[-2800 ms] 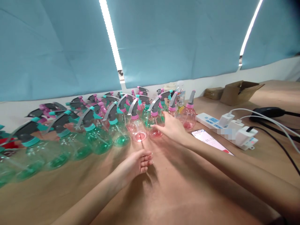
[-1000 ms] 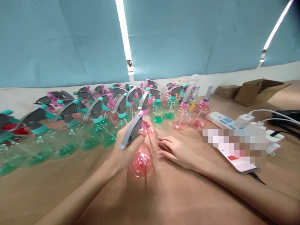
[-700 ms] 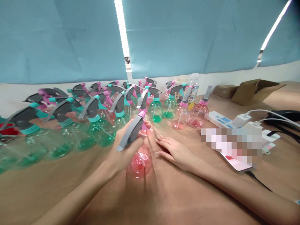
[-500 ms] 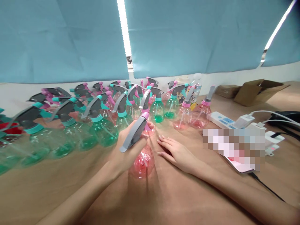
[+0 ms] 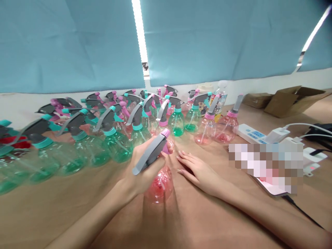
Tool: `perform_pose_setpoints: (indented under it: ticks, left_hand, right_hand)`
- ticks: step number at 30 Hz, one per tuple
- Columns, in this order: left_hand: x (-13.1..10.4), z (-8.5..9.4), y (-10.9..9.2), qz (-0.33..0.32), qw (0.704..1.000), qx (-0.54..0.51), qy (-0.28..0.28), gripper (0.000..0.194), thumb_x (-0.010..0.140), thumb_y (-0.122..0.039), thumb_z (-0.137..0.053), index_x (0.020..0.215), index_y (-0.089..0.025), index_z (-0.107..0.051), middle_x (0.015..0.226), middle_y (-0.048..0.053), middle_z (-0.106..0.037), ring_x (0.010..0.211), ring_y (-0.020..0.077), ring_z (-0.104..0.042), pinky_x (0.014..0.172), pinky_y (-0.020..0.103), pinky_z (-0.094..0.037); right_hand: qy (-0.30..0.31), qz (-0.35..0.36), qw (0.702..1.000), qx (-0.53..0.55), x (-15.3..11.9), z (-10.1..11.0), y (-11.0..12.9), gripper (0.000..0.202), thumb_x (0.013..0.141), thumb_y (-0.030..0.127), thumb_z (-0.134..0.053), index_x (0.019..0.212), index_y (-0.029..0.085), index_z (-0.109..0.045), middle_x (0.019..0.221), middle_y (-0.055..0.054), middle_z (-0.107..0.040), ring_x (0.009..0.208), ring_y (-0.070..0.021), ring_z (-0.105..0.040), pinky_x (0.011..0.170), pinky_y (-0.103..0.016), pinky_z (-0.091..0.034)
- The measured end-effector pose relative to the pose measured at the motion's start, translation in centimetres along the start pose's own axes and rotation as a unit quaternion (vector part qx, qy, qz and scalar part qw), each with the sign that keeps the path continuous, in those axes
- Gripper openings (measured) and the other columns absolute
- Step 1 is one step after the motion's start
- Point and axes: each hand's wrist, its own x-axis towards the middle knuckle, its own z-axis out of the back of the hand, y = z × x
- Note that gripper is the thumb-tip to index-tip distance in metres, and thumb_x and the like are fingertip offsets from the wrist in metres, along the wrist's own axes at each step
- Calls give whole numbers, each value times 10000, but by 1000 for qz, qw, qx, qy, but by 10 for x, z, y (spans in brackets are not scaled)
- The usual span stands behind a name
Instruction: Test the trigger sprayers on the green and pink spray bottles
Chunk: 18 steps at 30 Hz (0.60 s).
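My left hand [image 5: 146, 166] is wrapped round the neck of a pink spray bottle [image 5: 160, 186] with a grey and pink trigger head. The bottle is near the middle of the brown table [image 5: 197, 221], its head tilted toward the upper right; whether its base touches the table I cannot tell. To its right, my right hand [image 5: 198, 169] lies flat on the table with fingers stretched out, holding nothing. Just beyond the hands is another pink spray bottle [image 5: 163, 123], partly hidden by my left hand. A green spray bottle [image 5: 118, 145] stands to the left.
Several green and pink spray bottles fill the left and back of the table, two pink ones [image 5: 227, 128] at the right end. A white power strip [image 5: 250, 133] with chargers and cables, a pixelated phone-like device [image 5: 272, 188] and an open cardboard box [image 5: 293, 102] are at right.
The whole view has shifted slightly, so things appear a little farther right. My left hand keeps its grip on the pink spray bottle, and my right hand stays flat on the table.
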Motion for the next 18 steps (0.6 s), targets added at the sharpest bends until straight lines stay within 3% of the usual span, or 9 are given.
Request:
perform_pose_setpoints:
  ticks: [3,6,11,15,18]
  left_hand:
    - [0,1,-1,7,1000,16,-15,29,721,-179,-493,702,-197,-506,656,-10,-531,579,144,-483,530,283,-348]
    - [-1,1,-3,9,1000,25,-16,53,701,-183,-482,651,-197,-470,615,-18,-499,507,118,-391,485,279,-300]
    - [-2,2,-3,8,1000,18,0,75,690,-165,-458,695,-188,-529,654,-11,-491,566,131,-460,511,272,-353]
    - [-4,5,-1,-15,1000,21,10,72,679,-165,-465,702,-190,-529,609,-25,-463,520,117,-423,491,258,-354]
    - [-5,6,1,2,1000,23,19,35,697,-180,-491,711,-191,-522,651,-14,-514,543,122,-442,515,259,-381]
  right_hand:
    - [2,2,1000,1,0,0,-1,527,978,459,-421,1333,93,-554,1464,-160,-432,1369,-299,-391,1134,-503,-339]
    - [3,4,1000,6,0,1,-1,526,979,452,-423,1331,83,-553,1464,-170,-425,1367,-301,-394,1136,-508,-334]
    - [7,4,1000,13,-1,2,0,537,979,458,-418,1342,83,-542,1459,-167,-438,1373,-302,-384,1135,-514,-334]
    - [7,6,1000,13,-1,4,0,532,980,455,-415,1332,81,-552,1444,-171,-463,1368,-300,-395,1131,-506,-341]
    - [4,5,1000,16,-1,3,-1,526,976,456,-425,1337,95,-549,1440,-167,-473,1361,-294,-408,1127,-496,-350]
